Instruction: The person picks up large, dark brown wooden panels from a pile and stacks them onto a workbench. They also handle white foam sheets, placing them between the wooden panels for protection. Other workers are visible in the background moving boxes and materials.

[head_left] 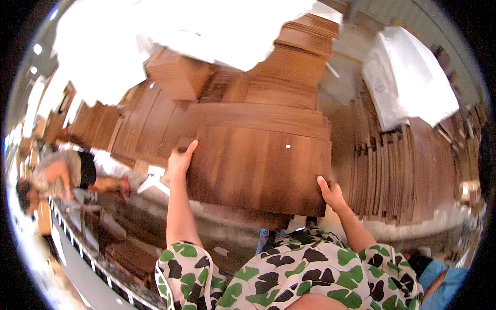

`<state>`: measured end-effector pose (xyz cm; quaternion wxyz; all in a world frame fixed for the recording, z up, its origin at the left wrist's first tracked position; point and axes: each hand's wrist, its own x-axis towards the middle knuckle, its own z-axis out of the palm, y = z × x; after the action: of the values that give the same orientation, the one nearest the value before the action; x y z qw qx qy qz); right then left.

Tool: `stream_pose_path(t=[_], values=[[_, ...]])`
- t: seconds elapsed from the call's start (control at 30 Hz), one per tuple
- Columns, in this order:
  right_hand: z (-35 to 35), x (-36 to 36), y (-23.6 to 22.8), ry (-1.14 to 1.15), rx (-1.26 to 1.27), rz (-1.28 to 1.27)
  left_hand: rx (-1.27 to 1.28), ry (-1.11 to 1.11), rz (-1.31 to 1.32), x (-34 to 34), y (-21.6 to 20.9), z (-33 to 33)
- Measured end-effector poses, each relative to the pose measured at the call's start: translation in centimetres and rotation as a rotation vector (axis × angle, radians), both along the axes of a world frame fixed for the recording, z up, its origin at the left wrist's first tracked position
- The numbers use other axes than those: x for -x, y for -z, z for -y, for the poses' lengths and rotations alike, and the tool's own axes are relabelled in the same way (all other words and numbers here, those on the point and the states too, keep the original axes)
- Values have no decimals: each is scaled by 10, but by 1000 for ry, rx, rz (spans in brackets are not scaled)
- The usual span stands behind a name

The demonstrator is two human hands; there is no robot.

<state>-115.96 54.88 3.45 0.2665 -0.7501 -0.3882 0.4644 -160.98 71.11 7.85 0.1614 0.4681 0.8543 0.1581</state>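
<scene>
Here's the brown wooden panel, right in front of the leaf-print shirt, long axis running side to side, right end slightly nearer the body. Left hand grips the left edge, right hand the right, thumbs up along it. Just beyond, a panel stack blocks the way forward; white sheeting spreads behind, upright boards line the right, a co-worker off left.
</scene>
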Motion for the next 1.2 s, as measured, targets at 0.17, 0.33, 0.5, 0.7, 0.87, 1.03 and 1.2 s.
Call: stream_pose_path(t=[0.17,0.33,0.5,0.7,0.87,1.03,1.2], values=[[-1,5,4,11,117,53,45,-24,25,-2,0,2],[-1,8,-1,27,109,41,70,-32,12,5,13,-5],[4,-1,-17,-5,-4,-55,-262,221,2,-11,4,-2],[33,-80,10,-18,-28,-250,-842,39,152,-59,8,76],[126,-185,36,16,69,38,-838,296,259,-242,-14,183],[243,-279,113,238,152,47,-395,853,593,-453,-22,249],[317,-327,123,427,218,-100,-34,1284,726,-608,-4,267]])
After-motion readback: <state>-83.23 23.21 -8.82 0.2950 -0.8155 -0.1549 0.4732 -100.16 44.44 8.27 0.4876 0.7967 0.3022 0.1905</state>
